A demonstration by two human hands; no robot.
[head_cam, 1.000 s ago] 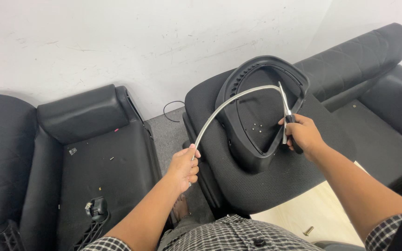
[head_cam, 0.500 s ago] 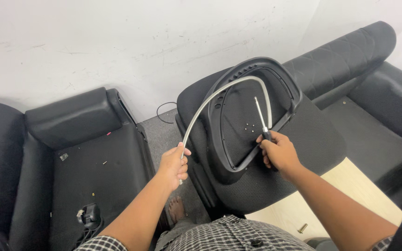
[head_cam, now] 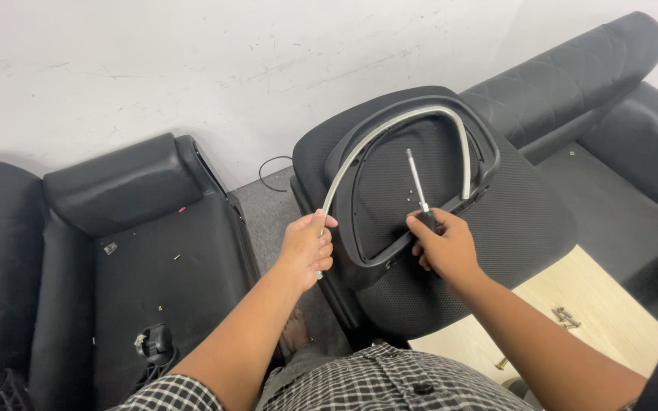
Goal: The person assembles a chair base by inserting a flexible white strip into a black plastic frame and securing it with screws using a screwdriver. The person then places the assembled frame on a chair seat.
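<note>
A black office chair seat [head_cam: 519,228] stands propped on its edge against my knees, with a black plastic ring frame [head_cam: 489,164] on its mesh face. A curved silver metal bar [head_cam: 390,129] arches along that frame. My left hand [head_cam: 306,247] grips the bar's lower left end. My right hand [head_cam: 439,247] holds a screwdriver [head_cam: 418,183] by its black handle, its silver shaft pointing up over the mesh inside the ring. The bar's right end reaches down to the frame's right side.
Black leather seat parts lie on the floor: one on the left [head_cam: 154,251] and a quilted one at the right [head_cam: 588,68]. A light wooden board [head_cam: 595,327] with loose screws [head_cam: 565,316] lies beneath the chair seat. A white wall stands behind.
My right hand has moved from the bar's right side to the lower middle of the frame, with the screwdriver now upright. The left hand still grips the bar's end.
</note>
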